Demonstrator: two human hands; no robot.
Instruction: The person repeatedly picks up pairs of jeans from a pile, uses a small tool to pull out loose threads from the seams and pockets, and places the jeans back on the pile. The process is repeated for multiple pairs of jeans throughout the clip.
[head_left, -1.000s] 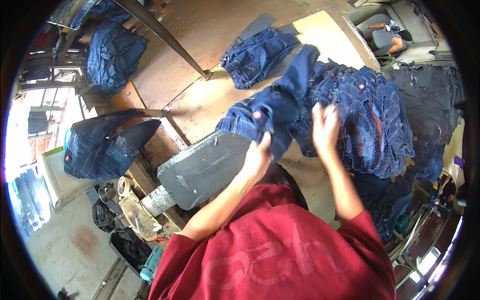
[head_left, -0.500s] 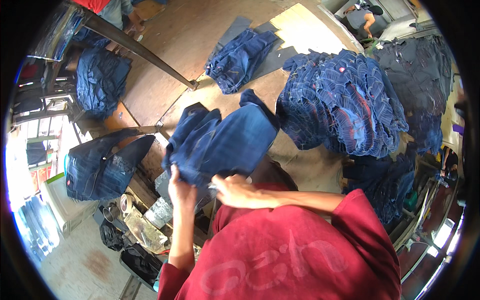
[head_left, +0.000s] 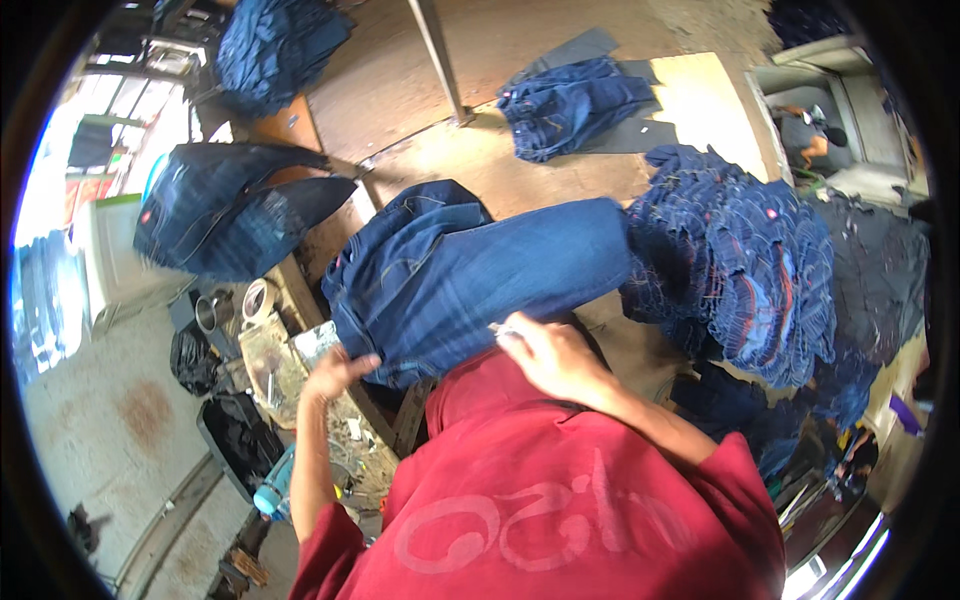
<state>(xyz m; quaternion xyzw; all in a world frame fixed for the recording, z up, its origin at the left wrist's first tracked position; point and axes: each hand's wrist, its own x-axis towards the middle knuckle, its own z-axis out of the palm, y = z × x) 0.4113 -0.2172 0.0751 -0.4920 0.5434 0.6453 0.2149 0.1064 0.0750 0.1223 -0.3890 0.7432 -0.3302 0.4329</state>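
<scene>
A pair of dark blue jeans [head_left: 470, 275] lies spread out in front of me, its legs reaching off to the right. At the jeans' near left corner is my left hand [head_left: 335, 376], thumb stretched out apart from the fingers, and no cloth shows gripped in it. My right hand [head_left: 548, 357] is closed just above the near edge of the leg. A small pale, metallic-looking tip sticks out at its fingertips; what it belongs to is mostly hidden.
More jeans [head_left: 235, 212] drape at the left, and another pair [head_left: 570, 105] lies on the far surface. A big heap of denim pieces [head_left: 745, 265] rises at the right beside dark grey cloth [head_left: 865, 270]. Tape rolls [head_left: 259, 300] sit left of me. A metal post [head_left: 437, 60] stands beyond.
The jeans, bunched up before, now lie laid out flatter with a leg extended to the right. My hands have moved apart, and the view has turned.
</scene>
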